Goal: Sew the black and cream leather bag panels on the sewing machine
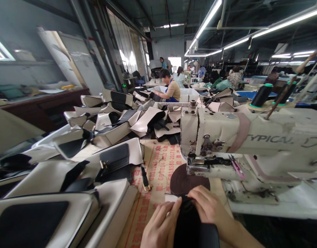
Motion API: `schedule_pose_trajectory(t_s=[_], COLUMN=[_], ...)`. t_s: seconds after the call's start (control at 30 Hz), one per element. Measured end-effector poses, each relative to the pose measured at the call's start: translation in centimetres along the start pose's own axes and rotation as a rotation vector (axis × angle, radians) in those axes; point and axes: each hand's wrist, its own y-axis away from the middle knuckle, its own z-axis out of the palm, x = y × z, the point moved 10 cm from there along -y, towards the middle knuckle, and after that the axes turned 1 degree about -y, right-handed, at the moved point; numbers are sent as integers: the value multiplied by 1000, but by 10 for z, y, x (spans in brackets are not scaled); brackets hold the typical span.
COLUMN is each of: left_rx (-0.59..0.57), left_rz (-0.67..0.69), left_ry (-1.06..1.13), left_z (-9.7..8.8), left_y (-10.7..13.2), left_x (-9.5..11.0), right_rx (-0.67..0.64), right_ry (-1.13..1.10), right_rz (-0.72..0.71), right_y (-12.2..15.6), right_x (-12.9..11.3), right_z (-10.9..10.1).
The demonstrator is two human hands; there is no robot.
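My left hand (160,224) and my right hand (208,206) both pinch a black piece of material (188,220) at the bottom centre. The fingers of each hand are closed on its upper edge. Just beyond them lies a dark round piece (182,181) on printed cardboard (158,165). It reaches under the head of a beige sewing machine (225,137) marked TYPICAL. A small white tag (171,197) sits by my left fingertips.
Piles of beige and black bag panels (106,151) fill the table to the left and stretch back. Black thread cones (261,94) stand behind the machine. A seated person in a tan top (171,89) works farther back, with other people beyond.
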Motion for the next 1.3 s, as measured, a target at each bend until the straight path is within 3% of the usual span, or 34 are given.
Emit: schedule_pose_trajectory(t_s=[0.1, 0.27, 0.47, 0.57, 0.73, 1.0, 1.13, 1.3], left_rx=[-54, -231, -338, -359, -349, -296, -354, -421], left_rz=[146, 271, 267, 188, 29, -6, -138, -363], left_ry=[-76, -121, -53, 75, 237, 256, 368, 565], left_z=[10, 28, 32, 29, 31, 31, 35, 55], left_y=[-8, -27, -35, -41, -43, -44, -27, 0], left_x=[2, 2, 2, -4, -21, -23, -40, -66], right_rx=[22, 65, -109, -178, -174, -157, -158, -178], right_ry=[13, -4, 132, 155, 117, 121, 100, 111], right_rz=[65, 73, -5, -27, 38, 61, 47, 84], right_y=[1, 2, -1, -5, -10, -6, -8, -9], right_x=[0, 1, 0, -1, 2, 10, 6, 4], right_z=[-2, -5, 8, 13, 11, 11, 8, 8])
